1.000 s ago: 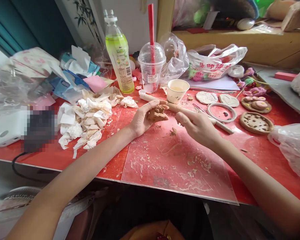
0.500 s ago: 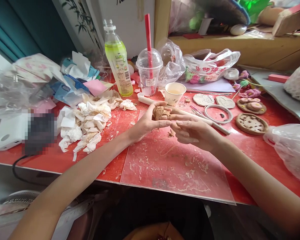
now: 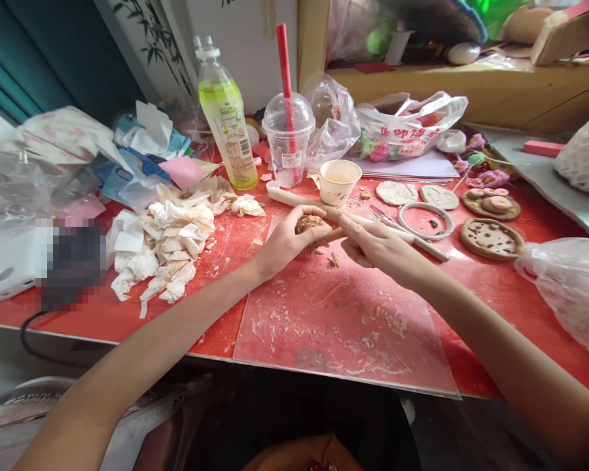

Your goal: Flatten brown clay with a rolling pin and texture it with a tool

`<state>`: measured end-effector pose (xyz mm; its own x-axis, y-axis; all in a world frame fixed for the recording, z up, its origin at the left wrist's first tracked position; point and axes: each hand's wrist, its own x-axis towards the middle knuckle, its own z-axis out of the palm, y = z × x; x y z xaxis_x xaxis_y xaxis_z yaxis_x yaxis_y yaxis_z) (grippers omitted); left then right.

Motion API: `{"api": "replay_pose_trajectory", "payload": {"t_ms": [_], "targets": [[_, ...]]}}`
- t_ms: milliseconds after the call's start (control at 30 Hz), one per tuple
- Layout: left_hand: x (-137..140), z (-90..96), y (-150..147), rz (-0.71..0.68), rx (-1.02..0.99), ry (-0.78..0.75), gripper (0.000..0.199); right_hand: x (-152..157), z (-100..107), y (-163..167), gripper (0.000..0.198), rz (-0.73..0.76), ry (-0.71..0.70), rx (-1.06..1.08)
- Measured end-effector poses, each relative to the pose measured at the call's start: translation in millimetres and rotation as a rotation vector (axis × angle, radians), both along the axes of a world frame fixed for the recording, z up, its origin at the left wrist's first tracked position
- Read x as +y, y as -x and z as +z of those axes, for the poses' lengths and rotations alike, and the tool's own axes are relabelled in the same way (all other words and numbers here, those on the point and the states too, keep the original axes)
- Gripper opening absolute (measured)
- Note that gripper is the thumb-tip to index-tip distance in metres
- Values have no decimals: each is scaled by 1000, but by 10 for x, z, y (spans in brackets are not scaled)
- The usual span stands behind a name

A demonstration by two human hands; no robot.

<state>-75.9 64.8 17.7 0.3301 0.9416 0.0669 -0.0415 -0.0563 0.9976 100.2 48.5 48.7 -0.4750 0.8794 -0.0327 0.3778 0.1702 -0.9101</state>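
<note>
My left hand point(image 3: 287, 242) is closed around a rough lump of brown clay point(image 3: 310, 224), held just above the transparent sheet point(image 3: 319, 327). Beside it, my right hand point(image 3: 380, 248) reaches in from the right. Its index finger is stretched toward the left fingertips, while the other fingers curl under; anything inside them is hidden. Whether the right fingertip touches the clay cannot be made out. Below the hands lies a clay crumb point(image 3: 334, 260). Behind them rests a long pale rolling pin point(image 3: 289, 195), partly covered by the fingers.
A paper cup point(image 3: 338, 190) stands close behind the hands, with a lidded plastic cup point(image 3: 288, 147) and a green drink bottle point(image 3: 229, 124) farther back. Crumpled tissues point(image 3: 169, 242) heap up at left. To the right are a ring point(image 3: 427, 226) and a round spotted clay piece point(image 3: 491, 239).
My right hand has turned over: its fingers, earlier held out beside the clay, are now curled with the index finger extended. The left hand still holds the clay. The view shifted slightly.
</note>
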Motion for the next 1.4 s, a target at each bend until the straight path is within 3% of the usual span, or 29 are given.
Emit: {"api": "replay_pose_trajectory", "payload": {"t_ms": [133,267,400,733,900,1033,1200,1400], "targets": [[36,8,33,-4,-52,120,18,20,1,-14,57,-141,-195,-145],[72,24,70,-18,-198,210,17,46,-35,-26,57,-202,-267,-208],[105,21,113,-14,-269,187,24,55,-58,-27,58,-185,-288,-212],[84,68,189,-6,-196,203,32,77,-101,-30,54,-188,-340,-291],[65,90,170,7,-236,100,23,98,-111,-24,38,-147,-385,-306],[100,96,178,82,-313,78,30,122,-140,-62,32,-86,-497,-539],[150,68,197,120,-306,140,40,86,-225,-59,56,-40,-617,-1031],[132,37,167,85,-325,154,40,7,-263,52,56,-22,-585,-1147]]}}
